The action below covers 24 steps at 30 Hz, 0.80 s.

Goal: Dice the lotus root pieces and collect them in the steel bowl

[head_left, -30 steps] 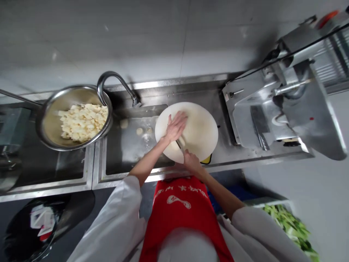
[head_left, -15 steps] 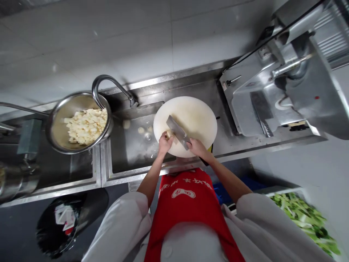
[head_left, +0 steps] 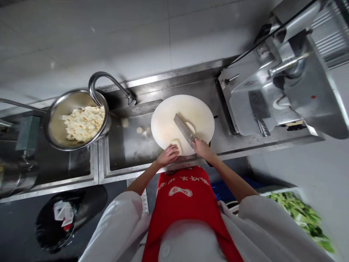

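My right hand (head_left: pixel 202 149) grips the handle of a cleaver (head_left: pixel 184 128), its blade slanting up and left over a round white cutting board (head_left: pixel 163 112). A pale cut vegetable piece (head_left: pixel 190 127) lies on the board just right of the blade. With its fingers curled, my left hand (head_left: pixel 168 155) holds another pale vegetable piece (head_left: pixel 177 145) at the board's front edge. The kind of vegetable is not clear. Left of the board, a few small pale lumps (head_left: pixel 140 130) lie in the sink (head_left: pixel 122 153).
A steel bowl (head_left: pixel 50 125) of pale slices stands at the left beneath a curved faucet (head_left: pixel 109 75). On the right, a slicing machine (head_left: pixel 237 109) carries a second cleaver (head_left: pixel 259 109). Below are a crate of cut greens (head_left: pixel 302 218) and a black-lined bin (head_left: pixel 45 225).
The cleaver has shifted slightly right, and a cut piece now shows beside its blade. My left hand has moved down and right, to the board's front edge.
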Motion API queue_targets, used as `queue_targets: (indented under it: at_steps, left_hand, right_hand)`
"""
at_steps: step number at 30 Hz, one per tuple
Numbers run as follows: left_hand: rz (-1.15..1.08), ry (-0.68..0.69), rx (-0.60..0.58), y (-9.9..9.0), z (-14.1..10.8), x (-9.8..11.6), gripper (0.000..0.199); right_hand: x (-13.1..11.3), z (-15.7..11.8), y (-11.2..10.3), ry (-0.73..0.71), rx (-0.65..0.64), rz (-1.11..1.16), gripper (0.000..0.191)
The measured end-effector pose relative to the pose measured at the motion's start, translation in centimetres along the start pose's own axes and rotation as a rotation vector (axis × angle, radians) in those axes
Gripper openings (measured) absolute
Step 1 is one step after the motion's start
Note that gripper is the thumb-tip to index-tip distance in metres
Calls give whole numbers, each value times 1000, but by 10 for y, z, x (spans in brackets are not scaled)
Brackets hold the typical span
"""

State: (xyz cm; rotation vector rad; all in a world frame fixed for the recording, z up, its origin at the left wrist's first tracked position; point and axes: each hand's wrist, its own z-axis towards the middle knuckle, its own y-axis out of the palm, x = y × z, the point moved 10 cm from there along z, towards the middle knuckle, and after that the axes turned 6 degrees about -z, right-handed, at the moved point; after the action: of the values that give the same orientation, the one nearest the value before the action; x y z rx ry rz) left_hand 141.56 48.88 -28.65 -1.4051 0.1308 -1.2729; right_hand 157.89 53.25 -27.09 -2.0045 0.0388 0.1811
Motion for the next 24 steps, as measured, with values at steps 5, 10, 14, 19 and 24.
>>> queue_targets:
  at_steps: [5,10,14,19,24]
  left_hand:
    - [-19,-111,223,-17,-8,-11,16]
    - [35,-159,177,-12,-2,-21,19]
    - [-32,-136,158,-6,1,-24,23]
    - [-59,-163,158,-2,-2,-30,23]
    - [-65,-123,94,-13,-8,-24,25]
  right_hand:
    - [-21,-23,-5,1,-47,-8,29]
    - [-55,-73,11,-27,-113,53,29]
    - [-68,-86,28,-23,-150,80,28]
    - [-85,-42,39,1,-157,124,30]
    - [-84,-12,22,-50,-93,141,30]
